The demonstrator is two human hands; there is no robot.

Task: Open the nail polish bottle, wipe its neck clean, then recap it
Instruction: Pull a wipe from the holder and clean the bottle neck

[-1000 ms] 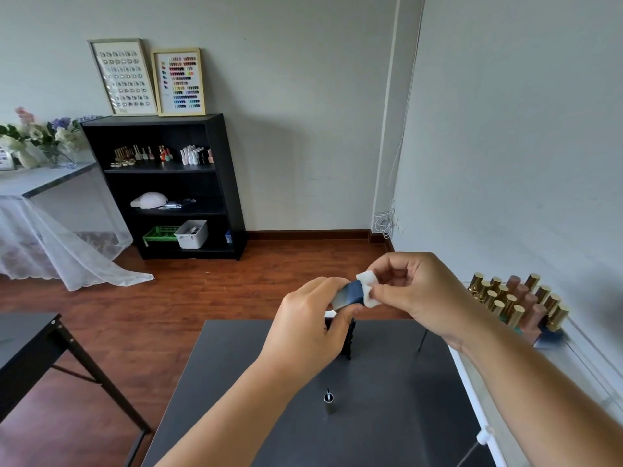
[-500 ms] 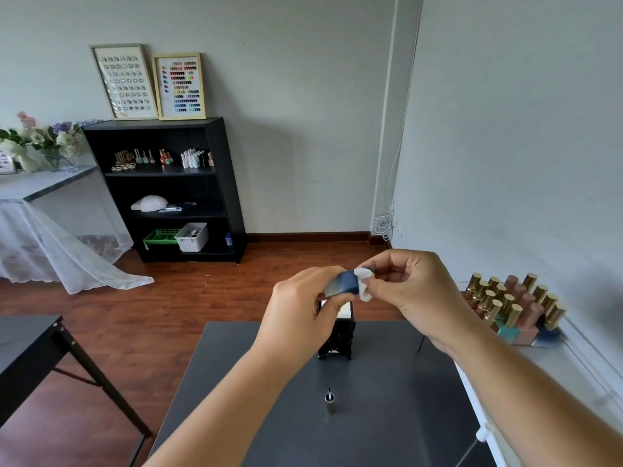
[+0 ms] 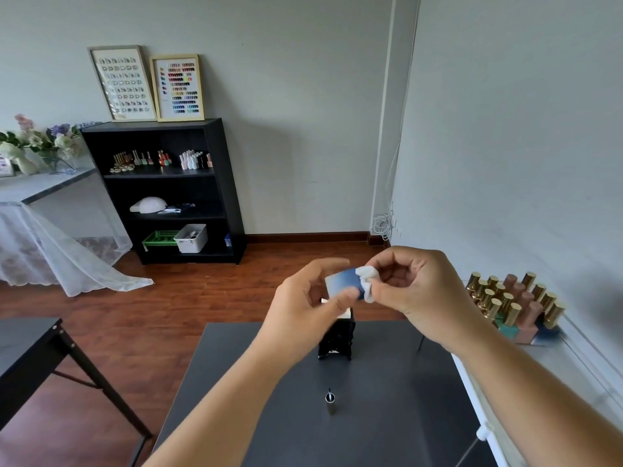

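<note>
My left hand [image 3: 303, 305] holds a blue nail polish bottle [image 3: 342, 281] tilted on its side in the air above the dark table [image 3: 236, 416]. My right hand [image 3: 414, 284] pinches a small white wipe [image 3: 367, 281] pressed against the bottle's right end, where the neck is hidden by the wipe. The bottle's cap with its brush [image 3: 330, 401] stands upright on the table, nearer to me, apart from both hands.
A black holder [image 3: 337, 342] stands on the table under my hands. Several gold-capped polish bottles [image 3: 512, 305] sit on the white shelf at the right by the wall. A black shelf unit [image 3: 168, 190] and another table [image 3: 27, 338] are at the left.
Both hands have stayed together in the air, with the wipe kept against the bottle's end. The view tilted slightly; the cap on the table has not moved.
</note>
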